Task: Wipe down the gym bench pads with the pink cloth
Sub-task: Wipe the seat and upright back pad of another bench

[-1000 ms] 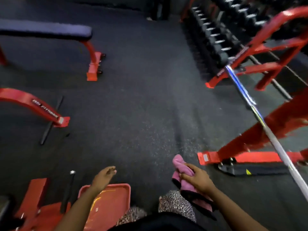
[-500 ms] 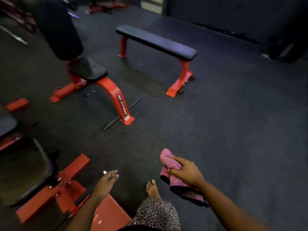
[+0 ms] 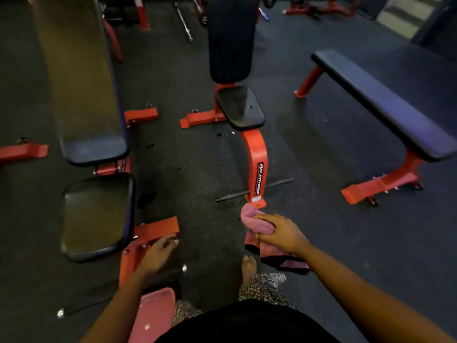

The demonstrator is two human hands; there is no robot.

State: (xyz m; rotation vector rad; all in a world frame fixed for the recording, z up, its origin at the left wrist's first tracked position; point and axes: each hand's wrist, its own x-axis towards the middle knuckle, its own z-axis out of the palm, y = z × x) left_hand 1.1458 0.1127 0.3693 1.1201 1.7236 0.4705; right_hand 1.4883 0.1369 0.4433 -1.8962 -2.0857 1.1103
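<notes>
Pink cloth (image 3: 254,219) hangs bunched in the gripping right hand (image 3: 277,233), well right of the nearest seat pad (image 3: 96,216), which runs lengthwise away; the left hand (image 3: 158,253), relaxed and empty, is nearer it.

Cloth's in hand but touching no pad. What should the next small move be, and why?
Probably carry the right hand with the pink cloth forward onto the centre seat pad: the cloth hangs over the floor, touching no pad, and that pad lies straight ahead of it. The left hand holds nothing.
</notes>
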